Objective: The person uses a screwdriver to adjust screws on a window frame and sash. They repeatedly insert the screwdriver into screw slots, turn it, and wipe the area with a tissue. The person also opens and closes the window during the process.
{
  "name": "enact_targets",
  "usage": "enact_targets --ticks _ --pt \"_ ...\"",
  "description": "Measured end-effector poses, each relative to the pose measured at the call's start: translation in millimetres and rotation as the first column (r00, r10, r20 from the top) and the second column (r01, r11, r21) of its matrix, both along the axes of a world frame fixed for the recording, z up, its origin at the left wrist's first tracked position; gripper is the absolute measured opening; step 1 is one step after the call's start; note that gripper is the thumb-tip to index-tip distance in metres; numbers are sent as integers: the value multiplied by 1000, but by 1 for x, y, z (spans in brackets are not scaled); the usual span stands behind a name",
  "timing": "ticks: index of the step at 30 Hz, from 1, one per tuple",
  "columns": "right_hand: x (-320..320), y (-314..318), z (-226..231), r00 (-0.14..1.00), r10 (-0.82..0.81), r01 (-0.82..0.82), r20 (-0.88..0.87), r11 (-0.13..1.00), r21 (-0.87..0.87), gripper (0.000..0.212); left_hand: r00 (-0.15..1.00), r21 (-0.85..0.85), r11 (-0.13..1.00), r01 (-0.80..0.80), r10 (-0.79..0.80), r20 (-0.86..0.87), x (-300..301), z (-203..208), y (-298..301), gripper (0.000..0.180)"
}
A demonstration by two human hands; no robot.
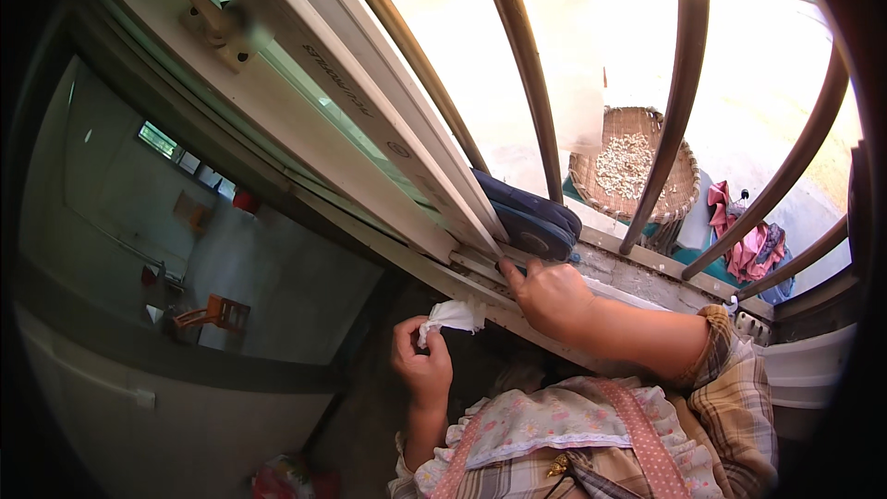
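My left hand (pixel 423 362) is closed on a crumpled white tissue (pixel 453 316), pinched between thumb and fingers just inside the window frame. The tissue's loose end reaches toward the white sill edge. My right hand (pixel 552 300) rests over the sliding-window track (pixel 476 266), its fingers curled and one finger pointing along the groove. A small dark tip shows at that finger's end; whether it is a held thing or shadow, I cannot make out. Just beyond the right hand, a dark blue case-like object (pixel 531 217) lies on the outer ledge against the window frame.
Brown metal bars (pixel 522 46) stand outside the window. Beyond them are a round woven basket (pixel 679 176) with pale pieces in it and a pink cloth (pixel 739 245). A sliding sash (pixel 305 102) with a handle (pixel 217 23) slants at upper left. Its glass shows a wooden chair (pixel 222 312).
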State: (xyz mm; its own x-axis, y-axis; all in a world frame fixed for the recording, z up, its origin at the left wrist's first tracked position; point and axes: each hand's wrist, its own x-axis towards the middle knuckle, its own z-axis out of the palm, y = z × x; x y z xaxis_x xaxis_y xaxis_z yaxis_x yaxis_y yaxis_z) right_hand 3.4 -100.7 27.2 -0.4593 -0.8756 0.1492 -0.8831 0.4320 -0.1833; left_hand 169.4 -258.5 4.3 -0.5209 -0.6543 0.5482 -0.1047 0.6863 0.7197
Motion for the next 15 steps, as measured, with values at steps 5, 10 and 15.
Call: enact_targets --ticks 5,10,15 --pt "9 21 33 997 44 -49 68 996 72 56 997 -15 998 -66 67 34 18 -2 2 14" --pt "13 17 41 1000 -5 7 -16 989 144 53 1000 -20 1000 -4 4 5 5 -10 -1 16" --pt "2 32 23 999 11 -11 43 1000 -6 49 999 -12 999 46 -46 -7 -2 -1 11 16"
